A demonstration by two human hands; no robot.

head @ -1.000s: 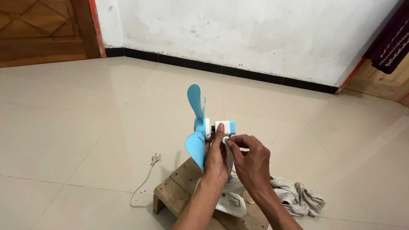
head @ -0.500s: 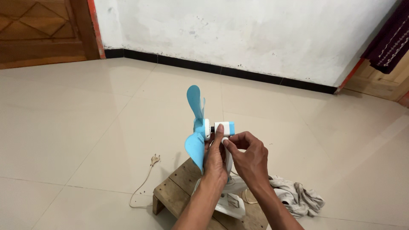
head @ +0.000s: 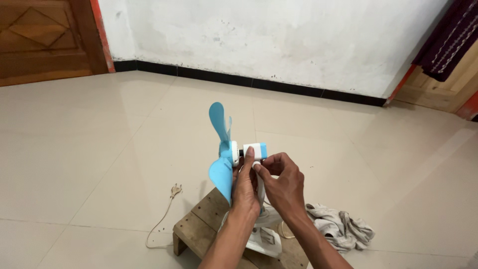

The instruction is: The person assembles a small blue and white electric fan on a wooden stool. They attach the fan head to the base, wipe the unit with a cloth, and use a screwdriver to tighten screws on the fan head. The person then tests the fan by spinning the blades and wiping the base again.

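Item: small desk fan [head: 234, 149], blue and white, no guard fitted. It stands upright on a low wooden stool [head: 199, 225] on the tiled floor [head: 89, 149], near the middle of the view. Light blue blades [head: 219, 149] face left; the short white-and-blue motor housing [head: 255, 149] points right.

Left hand [head: 245, 192]: wrapped around the fan's neck just below the motor housing, forefinger stretched up against the housing. The grip is closed on the neck.

Right hand [head: 284, 187]: just beside the left hand and touching it, thumb and forefinger pinched together at a small white part under the housing. The grip is closed in a pinch; what kind of part it has hold of cannot be told.

Fan base [head: 264, 239]: white, resting on the stool, partly hidden by the forearms.

Power cord [head: 160, 221]: white, trailing from the stool across the floor, plug [head: 175, 190] lying loose on the tiles to the left.

Crumpled grey-white rag [head: 341, 226]: on the floor just right of the stool.

Surroundings: white wall [head: 274, 40] with dark skirting; wooden door [head: 45, 40] at upper left.
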